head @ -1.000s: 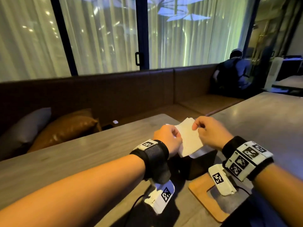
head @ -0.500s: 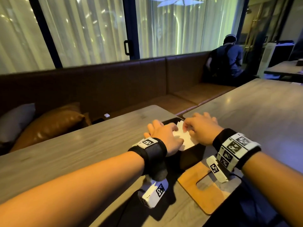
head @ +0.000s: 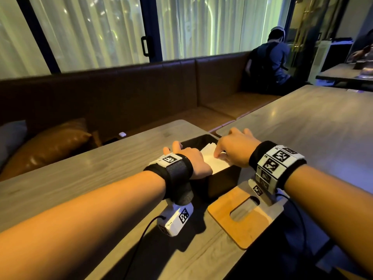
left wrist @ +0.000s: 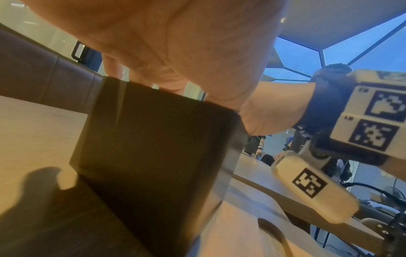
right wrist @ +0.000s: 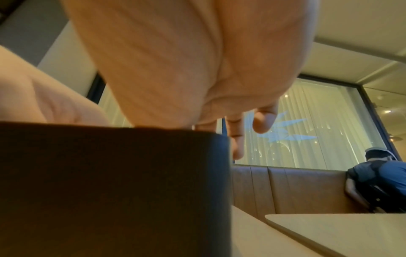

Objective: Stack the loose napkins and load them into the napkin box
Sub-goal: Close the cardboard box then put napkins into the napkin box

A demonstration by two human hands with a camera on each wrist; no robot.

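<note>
The black napkin box (head: 224,180) stands on the wooden table (head: 80,178) in front of me. A stack of white napkins (head: 212,160) lies inside it, just below the rim. My left hand (head: 189,160) lies over the box's left rim, its fingers reaching past the far side. My right hand (head: 234,150) rests over the right rim, with a fingertip pressing down on the napkins. From the left wrist, my palm (left wrist: 175,43) sits on top of the dark box (left wrist: 153,147). The right wrist view has straight fingers (right wrist: 236,135) hanging past the box (right wrist: 110,182) corner.
A wooden lid with a slot (head: 224,217) lies on the table just right of the box, near the front edge. A second table (head: 302,122) adjoins on the right. A brown bench with cushions (head: 50,146) runs behind, and a person (head: 272,63) sits at its far end.
A second ago both hands held the napkin stack above the box. They have lowered it into the box and now lie flat over the top.
</note>
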